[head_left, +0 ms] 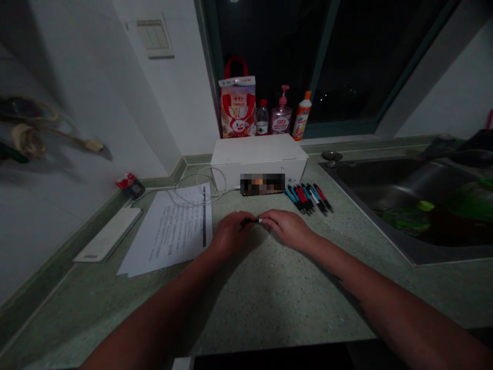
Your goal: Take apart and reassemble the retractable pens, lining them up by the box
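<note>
My left hand (pixel 231 234) and my right hand (pixel 287 228) meet at the middle of a speckled green countertop (pixel 269 293). Between their fingertips is a slim black pen (pixel 250 221) with a small white end, lying roughly level; the fingers hide much of it. A row of several blue, red and black pens (pixel 308 198) lies just beyond my right hand. Sheets of printed paper (pixel 169 231) lie to the left of my left hand, not touching it.
A white box (pixel 258 162) with a pixelated label (pixel 262 184) stands at the back, with a white cable (pixel 192 187) looping beside it. Bottles and a printed bag stand behind it. A steel sink (pixel 404 200) lies right; a white strip (pixel 110 234) lies left.
</note>
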`<control>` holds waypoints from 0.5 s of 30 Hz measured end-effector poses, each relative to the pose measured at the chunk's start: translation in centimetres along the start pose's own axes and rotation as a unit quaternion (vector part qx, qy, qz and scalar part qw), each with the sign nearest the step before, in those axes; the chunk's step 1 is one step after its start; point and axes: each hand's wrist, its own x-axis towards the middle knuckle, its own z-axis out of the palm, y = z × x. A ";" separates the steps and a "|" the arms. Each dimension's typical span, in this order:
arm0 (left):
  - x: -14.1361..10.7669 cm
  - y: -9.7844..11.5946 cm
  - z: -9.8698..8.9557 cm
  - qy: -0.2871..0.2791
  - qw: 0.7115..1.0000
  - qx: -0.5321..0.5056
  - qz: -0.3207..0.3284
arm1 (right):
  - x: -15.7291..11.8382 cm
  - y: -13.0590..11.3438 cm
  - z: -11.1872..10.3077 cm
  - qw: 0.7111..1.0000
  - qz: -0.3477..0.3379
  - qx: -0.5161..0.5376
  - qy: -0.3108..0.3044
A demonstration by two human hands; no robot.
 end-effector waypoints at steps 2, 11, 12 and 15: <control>0.0 0.0 -0.1 -0.004 1.000 0.007 0.011 | 0.0 0.0 -0.1 1.000 0.003 0.007 -0.004; 0.1 0.1 -0.2 -0.019 0.999 0.033 0.029 | 0.0 0.3 -0.1 0.997 0.004 0.074 -0.035; 0.0 0.1 -0.1 -0.018 0.999 0.033 0.025 | 0.0 0.2 -0.1 0.997 0.009 0.069 -0.024; 0.0 0.1 0.0 -0.026 0.999 0.032 0.013 | 0.0 0.0 -0.1 0.998 0.037 0.055 -0.010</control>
